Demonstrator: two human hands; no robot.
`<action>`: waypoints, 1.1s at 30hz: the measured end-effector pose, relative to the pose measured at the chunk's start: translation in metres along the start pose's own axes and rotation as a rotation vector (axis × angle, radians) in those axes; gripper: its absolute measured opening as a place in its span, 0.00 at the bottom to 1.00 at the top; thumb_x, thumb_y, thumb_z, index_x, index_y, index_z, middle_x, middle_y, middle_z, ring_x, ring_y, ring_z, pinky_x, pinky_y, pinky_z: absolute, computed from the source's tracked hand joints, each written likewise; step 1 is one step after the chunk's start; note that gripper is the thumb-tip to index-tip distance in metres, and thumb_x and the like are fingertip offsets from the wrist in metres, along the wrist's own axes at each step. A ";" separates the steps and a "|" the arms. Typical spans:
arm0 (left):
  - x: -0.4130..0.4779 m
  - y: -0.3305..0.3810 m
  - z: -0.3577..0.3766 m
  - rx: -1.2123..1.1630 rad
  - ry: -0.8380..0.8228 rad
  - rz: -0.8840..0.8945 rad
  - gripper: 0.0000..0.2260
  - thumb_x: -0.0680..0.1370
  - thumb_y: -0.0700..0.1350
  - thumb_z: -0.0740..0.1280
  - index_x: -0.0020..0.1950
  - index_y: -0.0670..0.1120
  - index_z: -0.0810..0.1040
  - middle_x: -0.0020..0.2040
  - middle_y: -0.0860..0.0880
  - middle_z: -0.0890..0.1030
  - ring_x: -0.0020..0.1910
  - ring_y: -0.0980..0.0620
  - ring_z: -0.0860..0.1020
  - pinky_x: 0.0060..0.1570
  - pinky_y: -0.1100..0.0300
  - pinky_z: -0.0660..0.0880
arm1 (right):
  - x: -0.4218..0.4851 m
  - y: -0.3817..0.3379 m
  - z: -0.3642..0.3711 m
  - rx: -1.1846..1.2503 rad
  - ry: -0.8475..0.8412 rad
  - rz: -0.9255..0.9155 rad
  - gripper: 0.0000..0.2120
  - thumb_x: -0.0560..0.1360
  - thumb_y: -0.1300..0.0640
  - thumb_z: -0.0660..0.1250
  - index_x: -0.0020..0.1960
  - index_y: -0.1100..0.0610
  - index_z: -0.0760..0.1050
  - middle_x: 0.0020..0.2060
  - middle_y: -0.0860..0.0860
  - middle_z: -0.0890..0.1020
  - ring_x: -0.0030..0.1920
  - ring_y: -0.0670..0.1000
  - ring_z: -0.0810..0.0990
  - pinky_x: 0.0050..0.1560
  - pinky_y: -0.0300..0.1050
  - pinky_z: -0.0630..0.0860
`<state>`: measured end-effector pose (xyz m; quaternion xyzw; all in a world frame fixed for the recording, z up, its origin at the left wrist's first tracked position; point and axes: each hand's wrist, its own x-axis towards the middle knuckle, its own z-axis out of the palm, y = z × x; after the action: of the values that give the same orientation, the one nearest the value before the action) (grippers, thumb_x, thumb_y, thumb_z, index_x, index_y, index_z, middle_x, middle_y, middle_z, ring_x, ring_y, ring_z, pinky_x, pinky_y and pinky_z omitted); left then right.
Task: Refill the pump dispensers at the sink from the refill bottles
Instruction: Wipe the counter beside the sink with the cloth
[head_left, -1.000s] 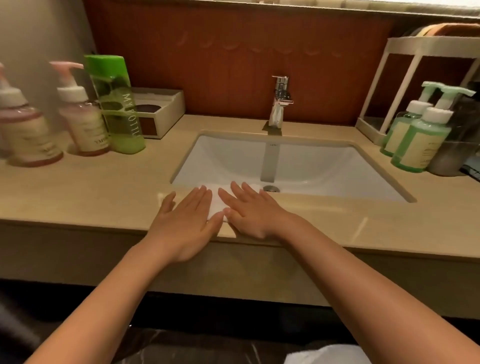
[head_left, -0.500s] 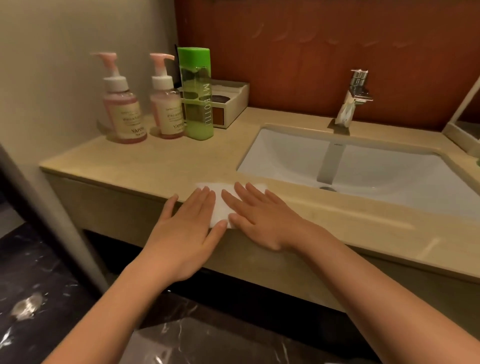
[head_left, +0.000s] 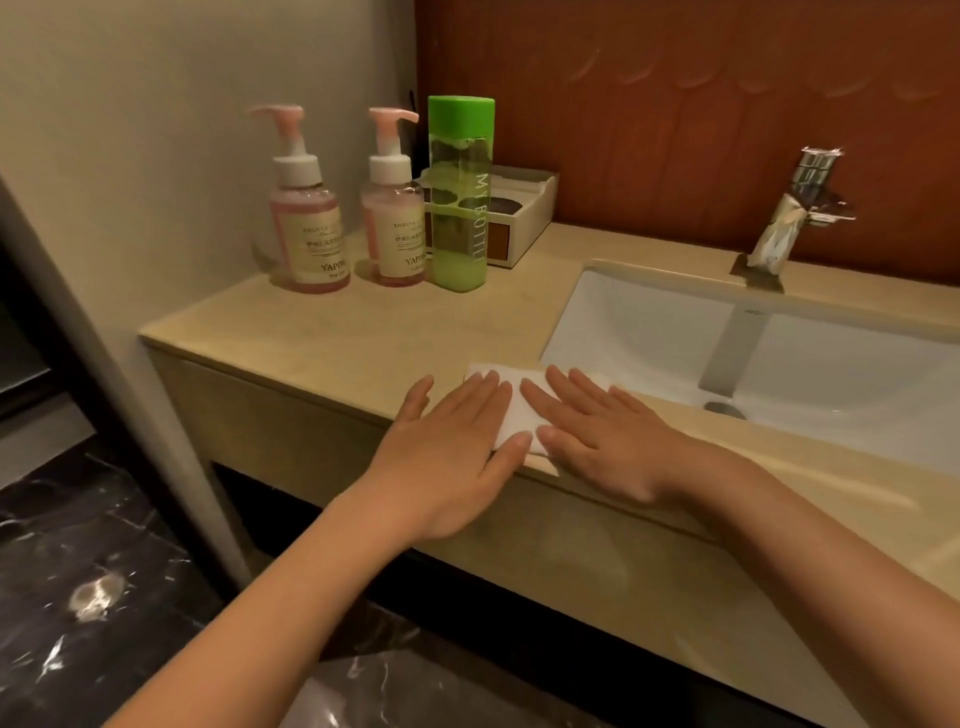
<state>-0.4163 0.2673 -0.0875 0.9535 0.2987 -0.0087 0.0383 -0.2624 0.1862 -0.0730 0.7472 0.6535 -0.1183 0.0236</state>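
Left hand: the left hand (head_left: 447, 457) is being laid flat, fingers straight and close together, on the left part of a white folded tissue (head_left: 511, 410). Nothing is being gripped.
Right hand: the right hand (head_left: 597, 441) is being pressed flat on the tissue's right part, fingers slightly spread.
Tissue: it is being held at the front edge of the counter (head_left: 363, 338), beside the sink (head_left: 649, 332).
Dispensers: two pink pump dispensers (head_left: 309, 228) (head_left: 395, 223) are being left upright at the back left, pumps on, well apart from both hands.
Refill bottle: a capped green bottle (head_left: 460, 208) is being kept just right of them. Whether they touch cannot be told.
Risk, reach: the dispensers are likely being crowded by the tall bottle. One could be tipped if it is lifted carelessly.
Risk, pouring: with narrow necks, liquid could be spilled over the counter edge. Slippery hands could follow.
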 end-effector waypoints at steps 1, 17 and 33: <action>0.008 -0.011 -0.003 -0.011 -0.021 -0.014 0.26 0.80 0.57 0.38 0.77 0.49 0.40 0.77 0.53 0.41 0.75 0.60 0.39 0.72 0.53 0.34 | 0.015 -0.002 -0.003 -0.007 -0.004 0.001 0.24 0.81 0.44 0.39 0.74 0.43 0.35 0.75 0.47 0.36 0.74 0.47 0.35 0.72 0.46 0.37; 0.090 -0.127 -0.028 -0.052 -0.117 -0.144 0.24 0.82 0.54 0.39 0.77 0.51 0.41 0.77 0.54 0.41 0.75 0.59 0.41 0.73 0.50 0.37 | 0.170 -0.035 -0.037 -0.033 -0.039 0.041 0.25 0.81 0.46 0.40 0.76 0.48 0.38 0.76 0.52 0.40 0.75 0.53 0.39 0.73 0.53 0.40; 0.016 -0.187 -0.020 -0.055 -0.031 -0.293 0.25 0.81 0.55 0.39 0.77 0.51 0.41 0.77 0.54 0.41 0.74 0.60 0.40 0.72 0.54 0.37 | 0.184 -0.120 -0.027 -0.027 -0.026 -0.174 0.25 0.82 0.46 0.41 0.76 0.47 0.38 0.76 0.51 0.39 0.75 0.52 0.37 0.73 0.52 0.38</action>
<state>-0.5099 0.4306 -0.0808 0.8980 0.4343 -0.0206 0.0672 -0.3546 0.3877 -0.0710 0.6856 0.7172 -0.1206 0.0319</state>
